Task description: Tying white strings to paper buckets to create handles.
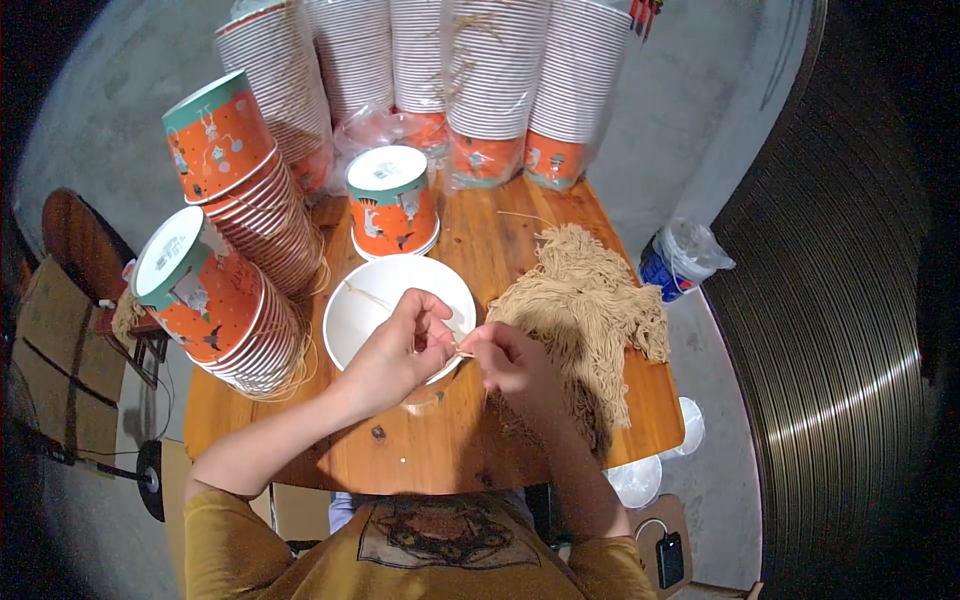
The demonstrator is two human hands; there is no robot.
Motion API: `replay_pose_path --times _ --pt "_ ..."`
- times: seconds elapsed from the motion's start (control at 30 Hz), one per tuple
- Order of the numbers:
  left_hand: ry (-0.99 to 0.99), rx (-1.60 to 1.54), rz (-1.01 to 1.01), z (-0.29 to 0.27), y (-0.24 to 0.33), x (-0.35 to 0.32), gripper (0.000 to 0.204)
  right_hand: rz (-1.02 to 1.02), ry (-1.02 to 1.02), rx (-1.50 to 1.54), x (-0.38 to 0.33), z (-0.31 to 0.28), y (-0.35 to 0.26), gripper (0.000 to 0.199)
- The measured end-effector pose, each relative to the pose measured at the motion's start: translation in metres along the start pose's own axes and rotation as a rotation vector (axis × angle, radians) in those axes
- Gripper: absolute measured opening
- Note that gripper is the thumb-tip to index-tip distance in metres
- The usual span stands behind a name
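Note:
A paper bucket [352,315] stands in front of me with its white inside facing up. A thin tan string [364,294] crosses its mouth. At the near right part of its rim, my left hand [402,350] pinches the string, fingers curled and thumb pressed in. Close against those fingertips, my right hand [508,362] also pinches the string, its fingers bent together. The exact crossing of the string between the fingertips is too small to make out. Just right of my right hand lies a big heap of tan strings [575,295].
Two leaning stacks of orange buckets [215,290] with strings hanging off them stand at the left. An upside-down bucket [393,205] sits beyond the bowl-like opening. Tall wrapped stacks [495,80] line the far edge of the wooden table [340,455]. A blue pail [672,262] is beyond the right edge.

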State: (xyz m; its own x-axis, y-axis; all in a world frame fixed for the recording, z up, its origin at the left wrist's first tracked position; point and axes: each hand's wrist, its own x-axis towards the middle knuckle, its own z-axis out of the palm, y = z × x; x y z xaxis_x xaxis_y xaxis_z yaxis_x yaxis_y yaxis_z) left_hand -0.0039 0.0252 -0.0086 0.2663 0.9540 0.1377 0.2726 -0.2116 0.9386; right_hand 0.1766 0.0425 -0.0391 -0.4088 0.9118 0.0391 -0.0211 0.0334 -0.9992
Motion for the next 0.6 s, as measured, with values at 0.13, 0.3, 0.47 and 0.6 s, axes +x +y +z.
replay_pose_path --times 0.13,0.3,0.47,0.6 --pt "-0.015 -0.042 -0.023 -0.001 -0.001 0.001 0.028 -0.225 0.177 -0.188 -0.005 0.010 0.007 0.007" --pt "-0.041 -0.128 -0.065 -0.003 -0.003 0.002 0.027 -0.351 0.277 -0.288 -0.007 0.017 0.006 0.014" --pt "-0.052 -0.193 -0.083 -0.003 -0.004 0.004 0.027 -0.550 0.317 -0.405 -0.004 0.016 0.010 0.018" --pt "-0.051 -0.236 -0.121 -0.004 0.001 0.003 0.027 -0.518 0.331 -0.414 -0.006 0.017 0.006 0.015"
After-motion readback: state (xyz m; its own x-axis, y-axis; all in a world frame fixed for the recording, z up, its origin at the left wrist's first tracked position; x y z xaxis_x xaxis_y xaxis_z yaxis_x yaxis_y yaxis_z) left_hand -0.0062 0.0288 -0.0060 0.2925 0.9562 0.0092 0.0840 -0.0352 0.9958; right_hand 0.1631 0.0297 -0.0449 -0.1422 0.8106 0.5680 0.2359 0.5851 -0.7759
